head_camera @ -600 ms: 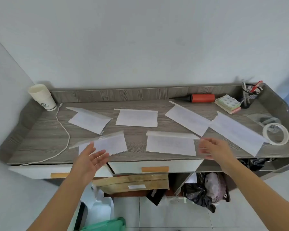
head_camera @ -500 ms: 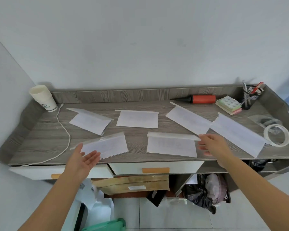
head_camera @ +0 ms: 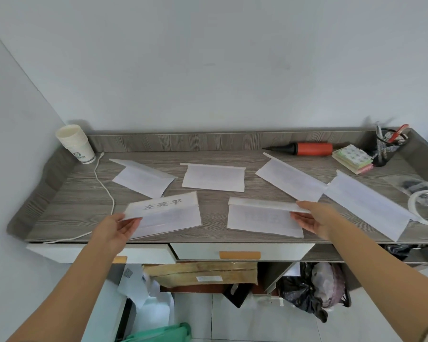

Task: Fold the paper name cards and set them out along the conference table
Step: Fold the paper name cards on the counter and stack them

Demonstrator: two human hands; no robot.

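Several folded white paper name cards lie on the grey wood-grain table [head_camera: 84,193]. My left hand [head_camera: 114,229] pinches the left end of the front left card [head_camera: 166,213], whose raised flap shows printed characters. My right hand [head_camera: 314,218] grips the right end of the front middle card [head_camera: 262,218], thumb on its folded top flap. Three more cards lie behind: a back left card [head_camera: 143,178], a back middle card [head_camera: 214,177] and a back right card [head_camera: 290,180]. A long card [head_camera: 366,206] lies at the right.
A stack of paper cups [head_camera: 74,144] and a white cable [head_camera: 104,183] sit at the left. A red pump [head_camera: 307,148], sticky notes [head_camera: 352,157], a pen holder [head_camera: 387,146] and a tape roll [head_camera: 426,206] sit at the right. Drawers, bags and boxes lie below the front edge.
Both hands reached forward from in front of the table and took hold of the two front cards. The left card's flap is now lifted, showing its printed side.
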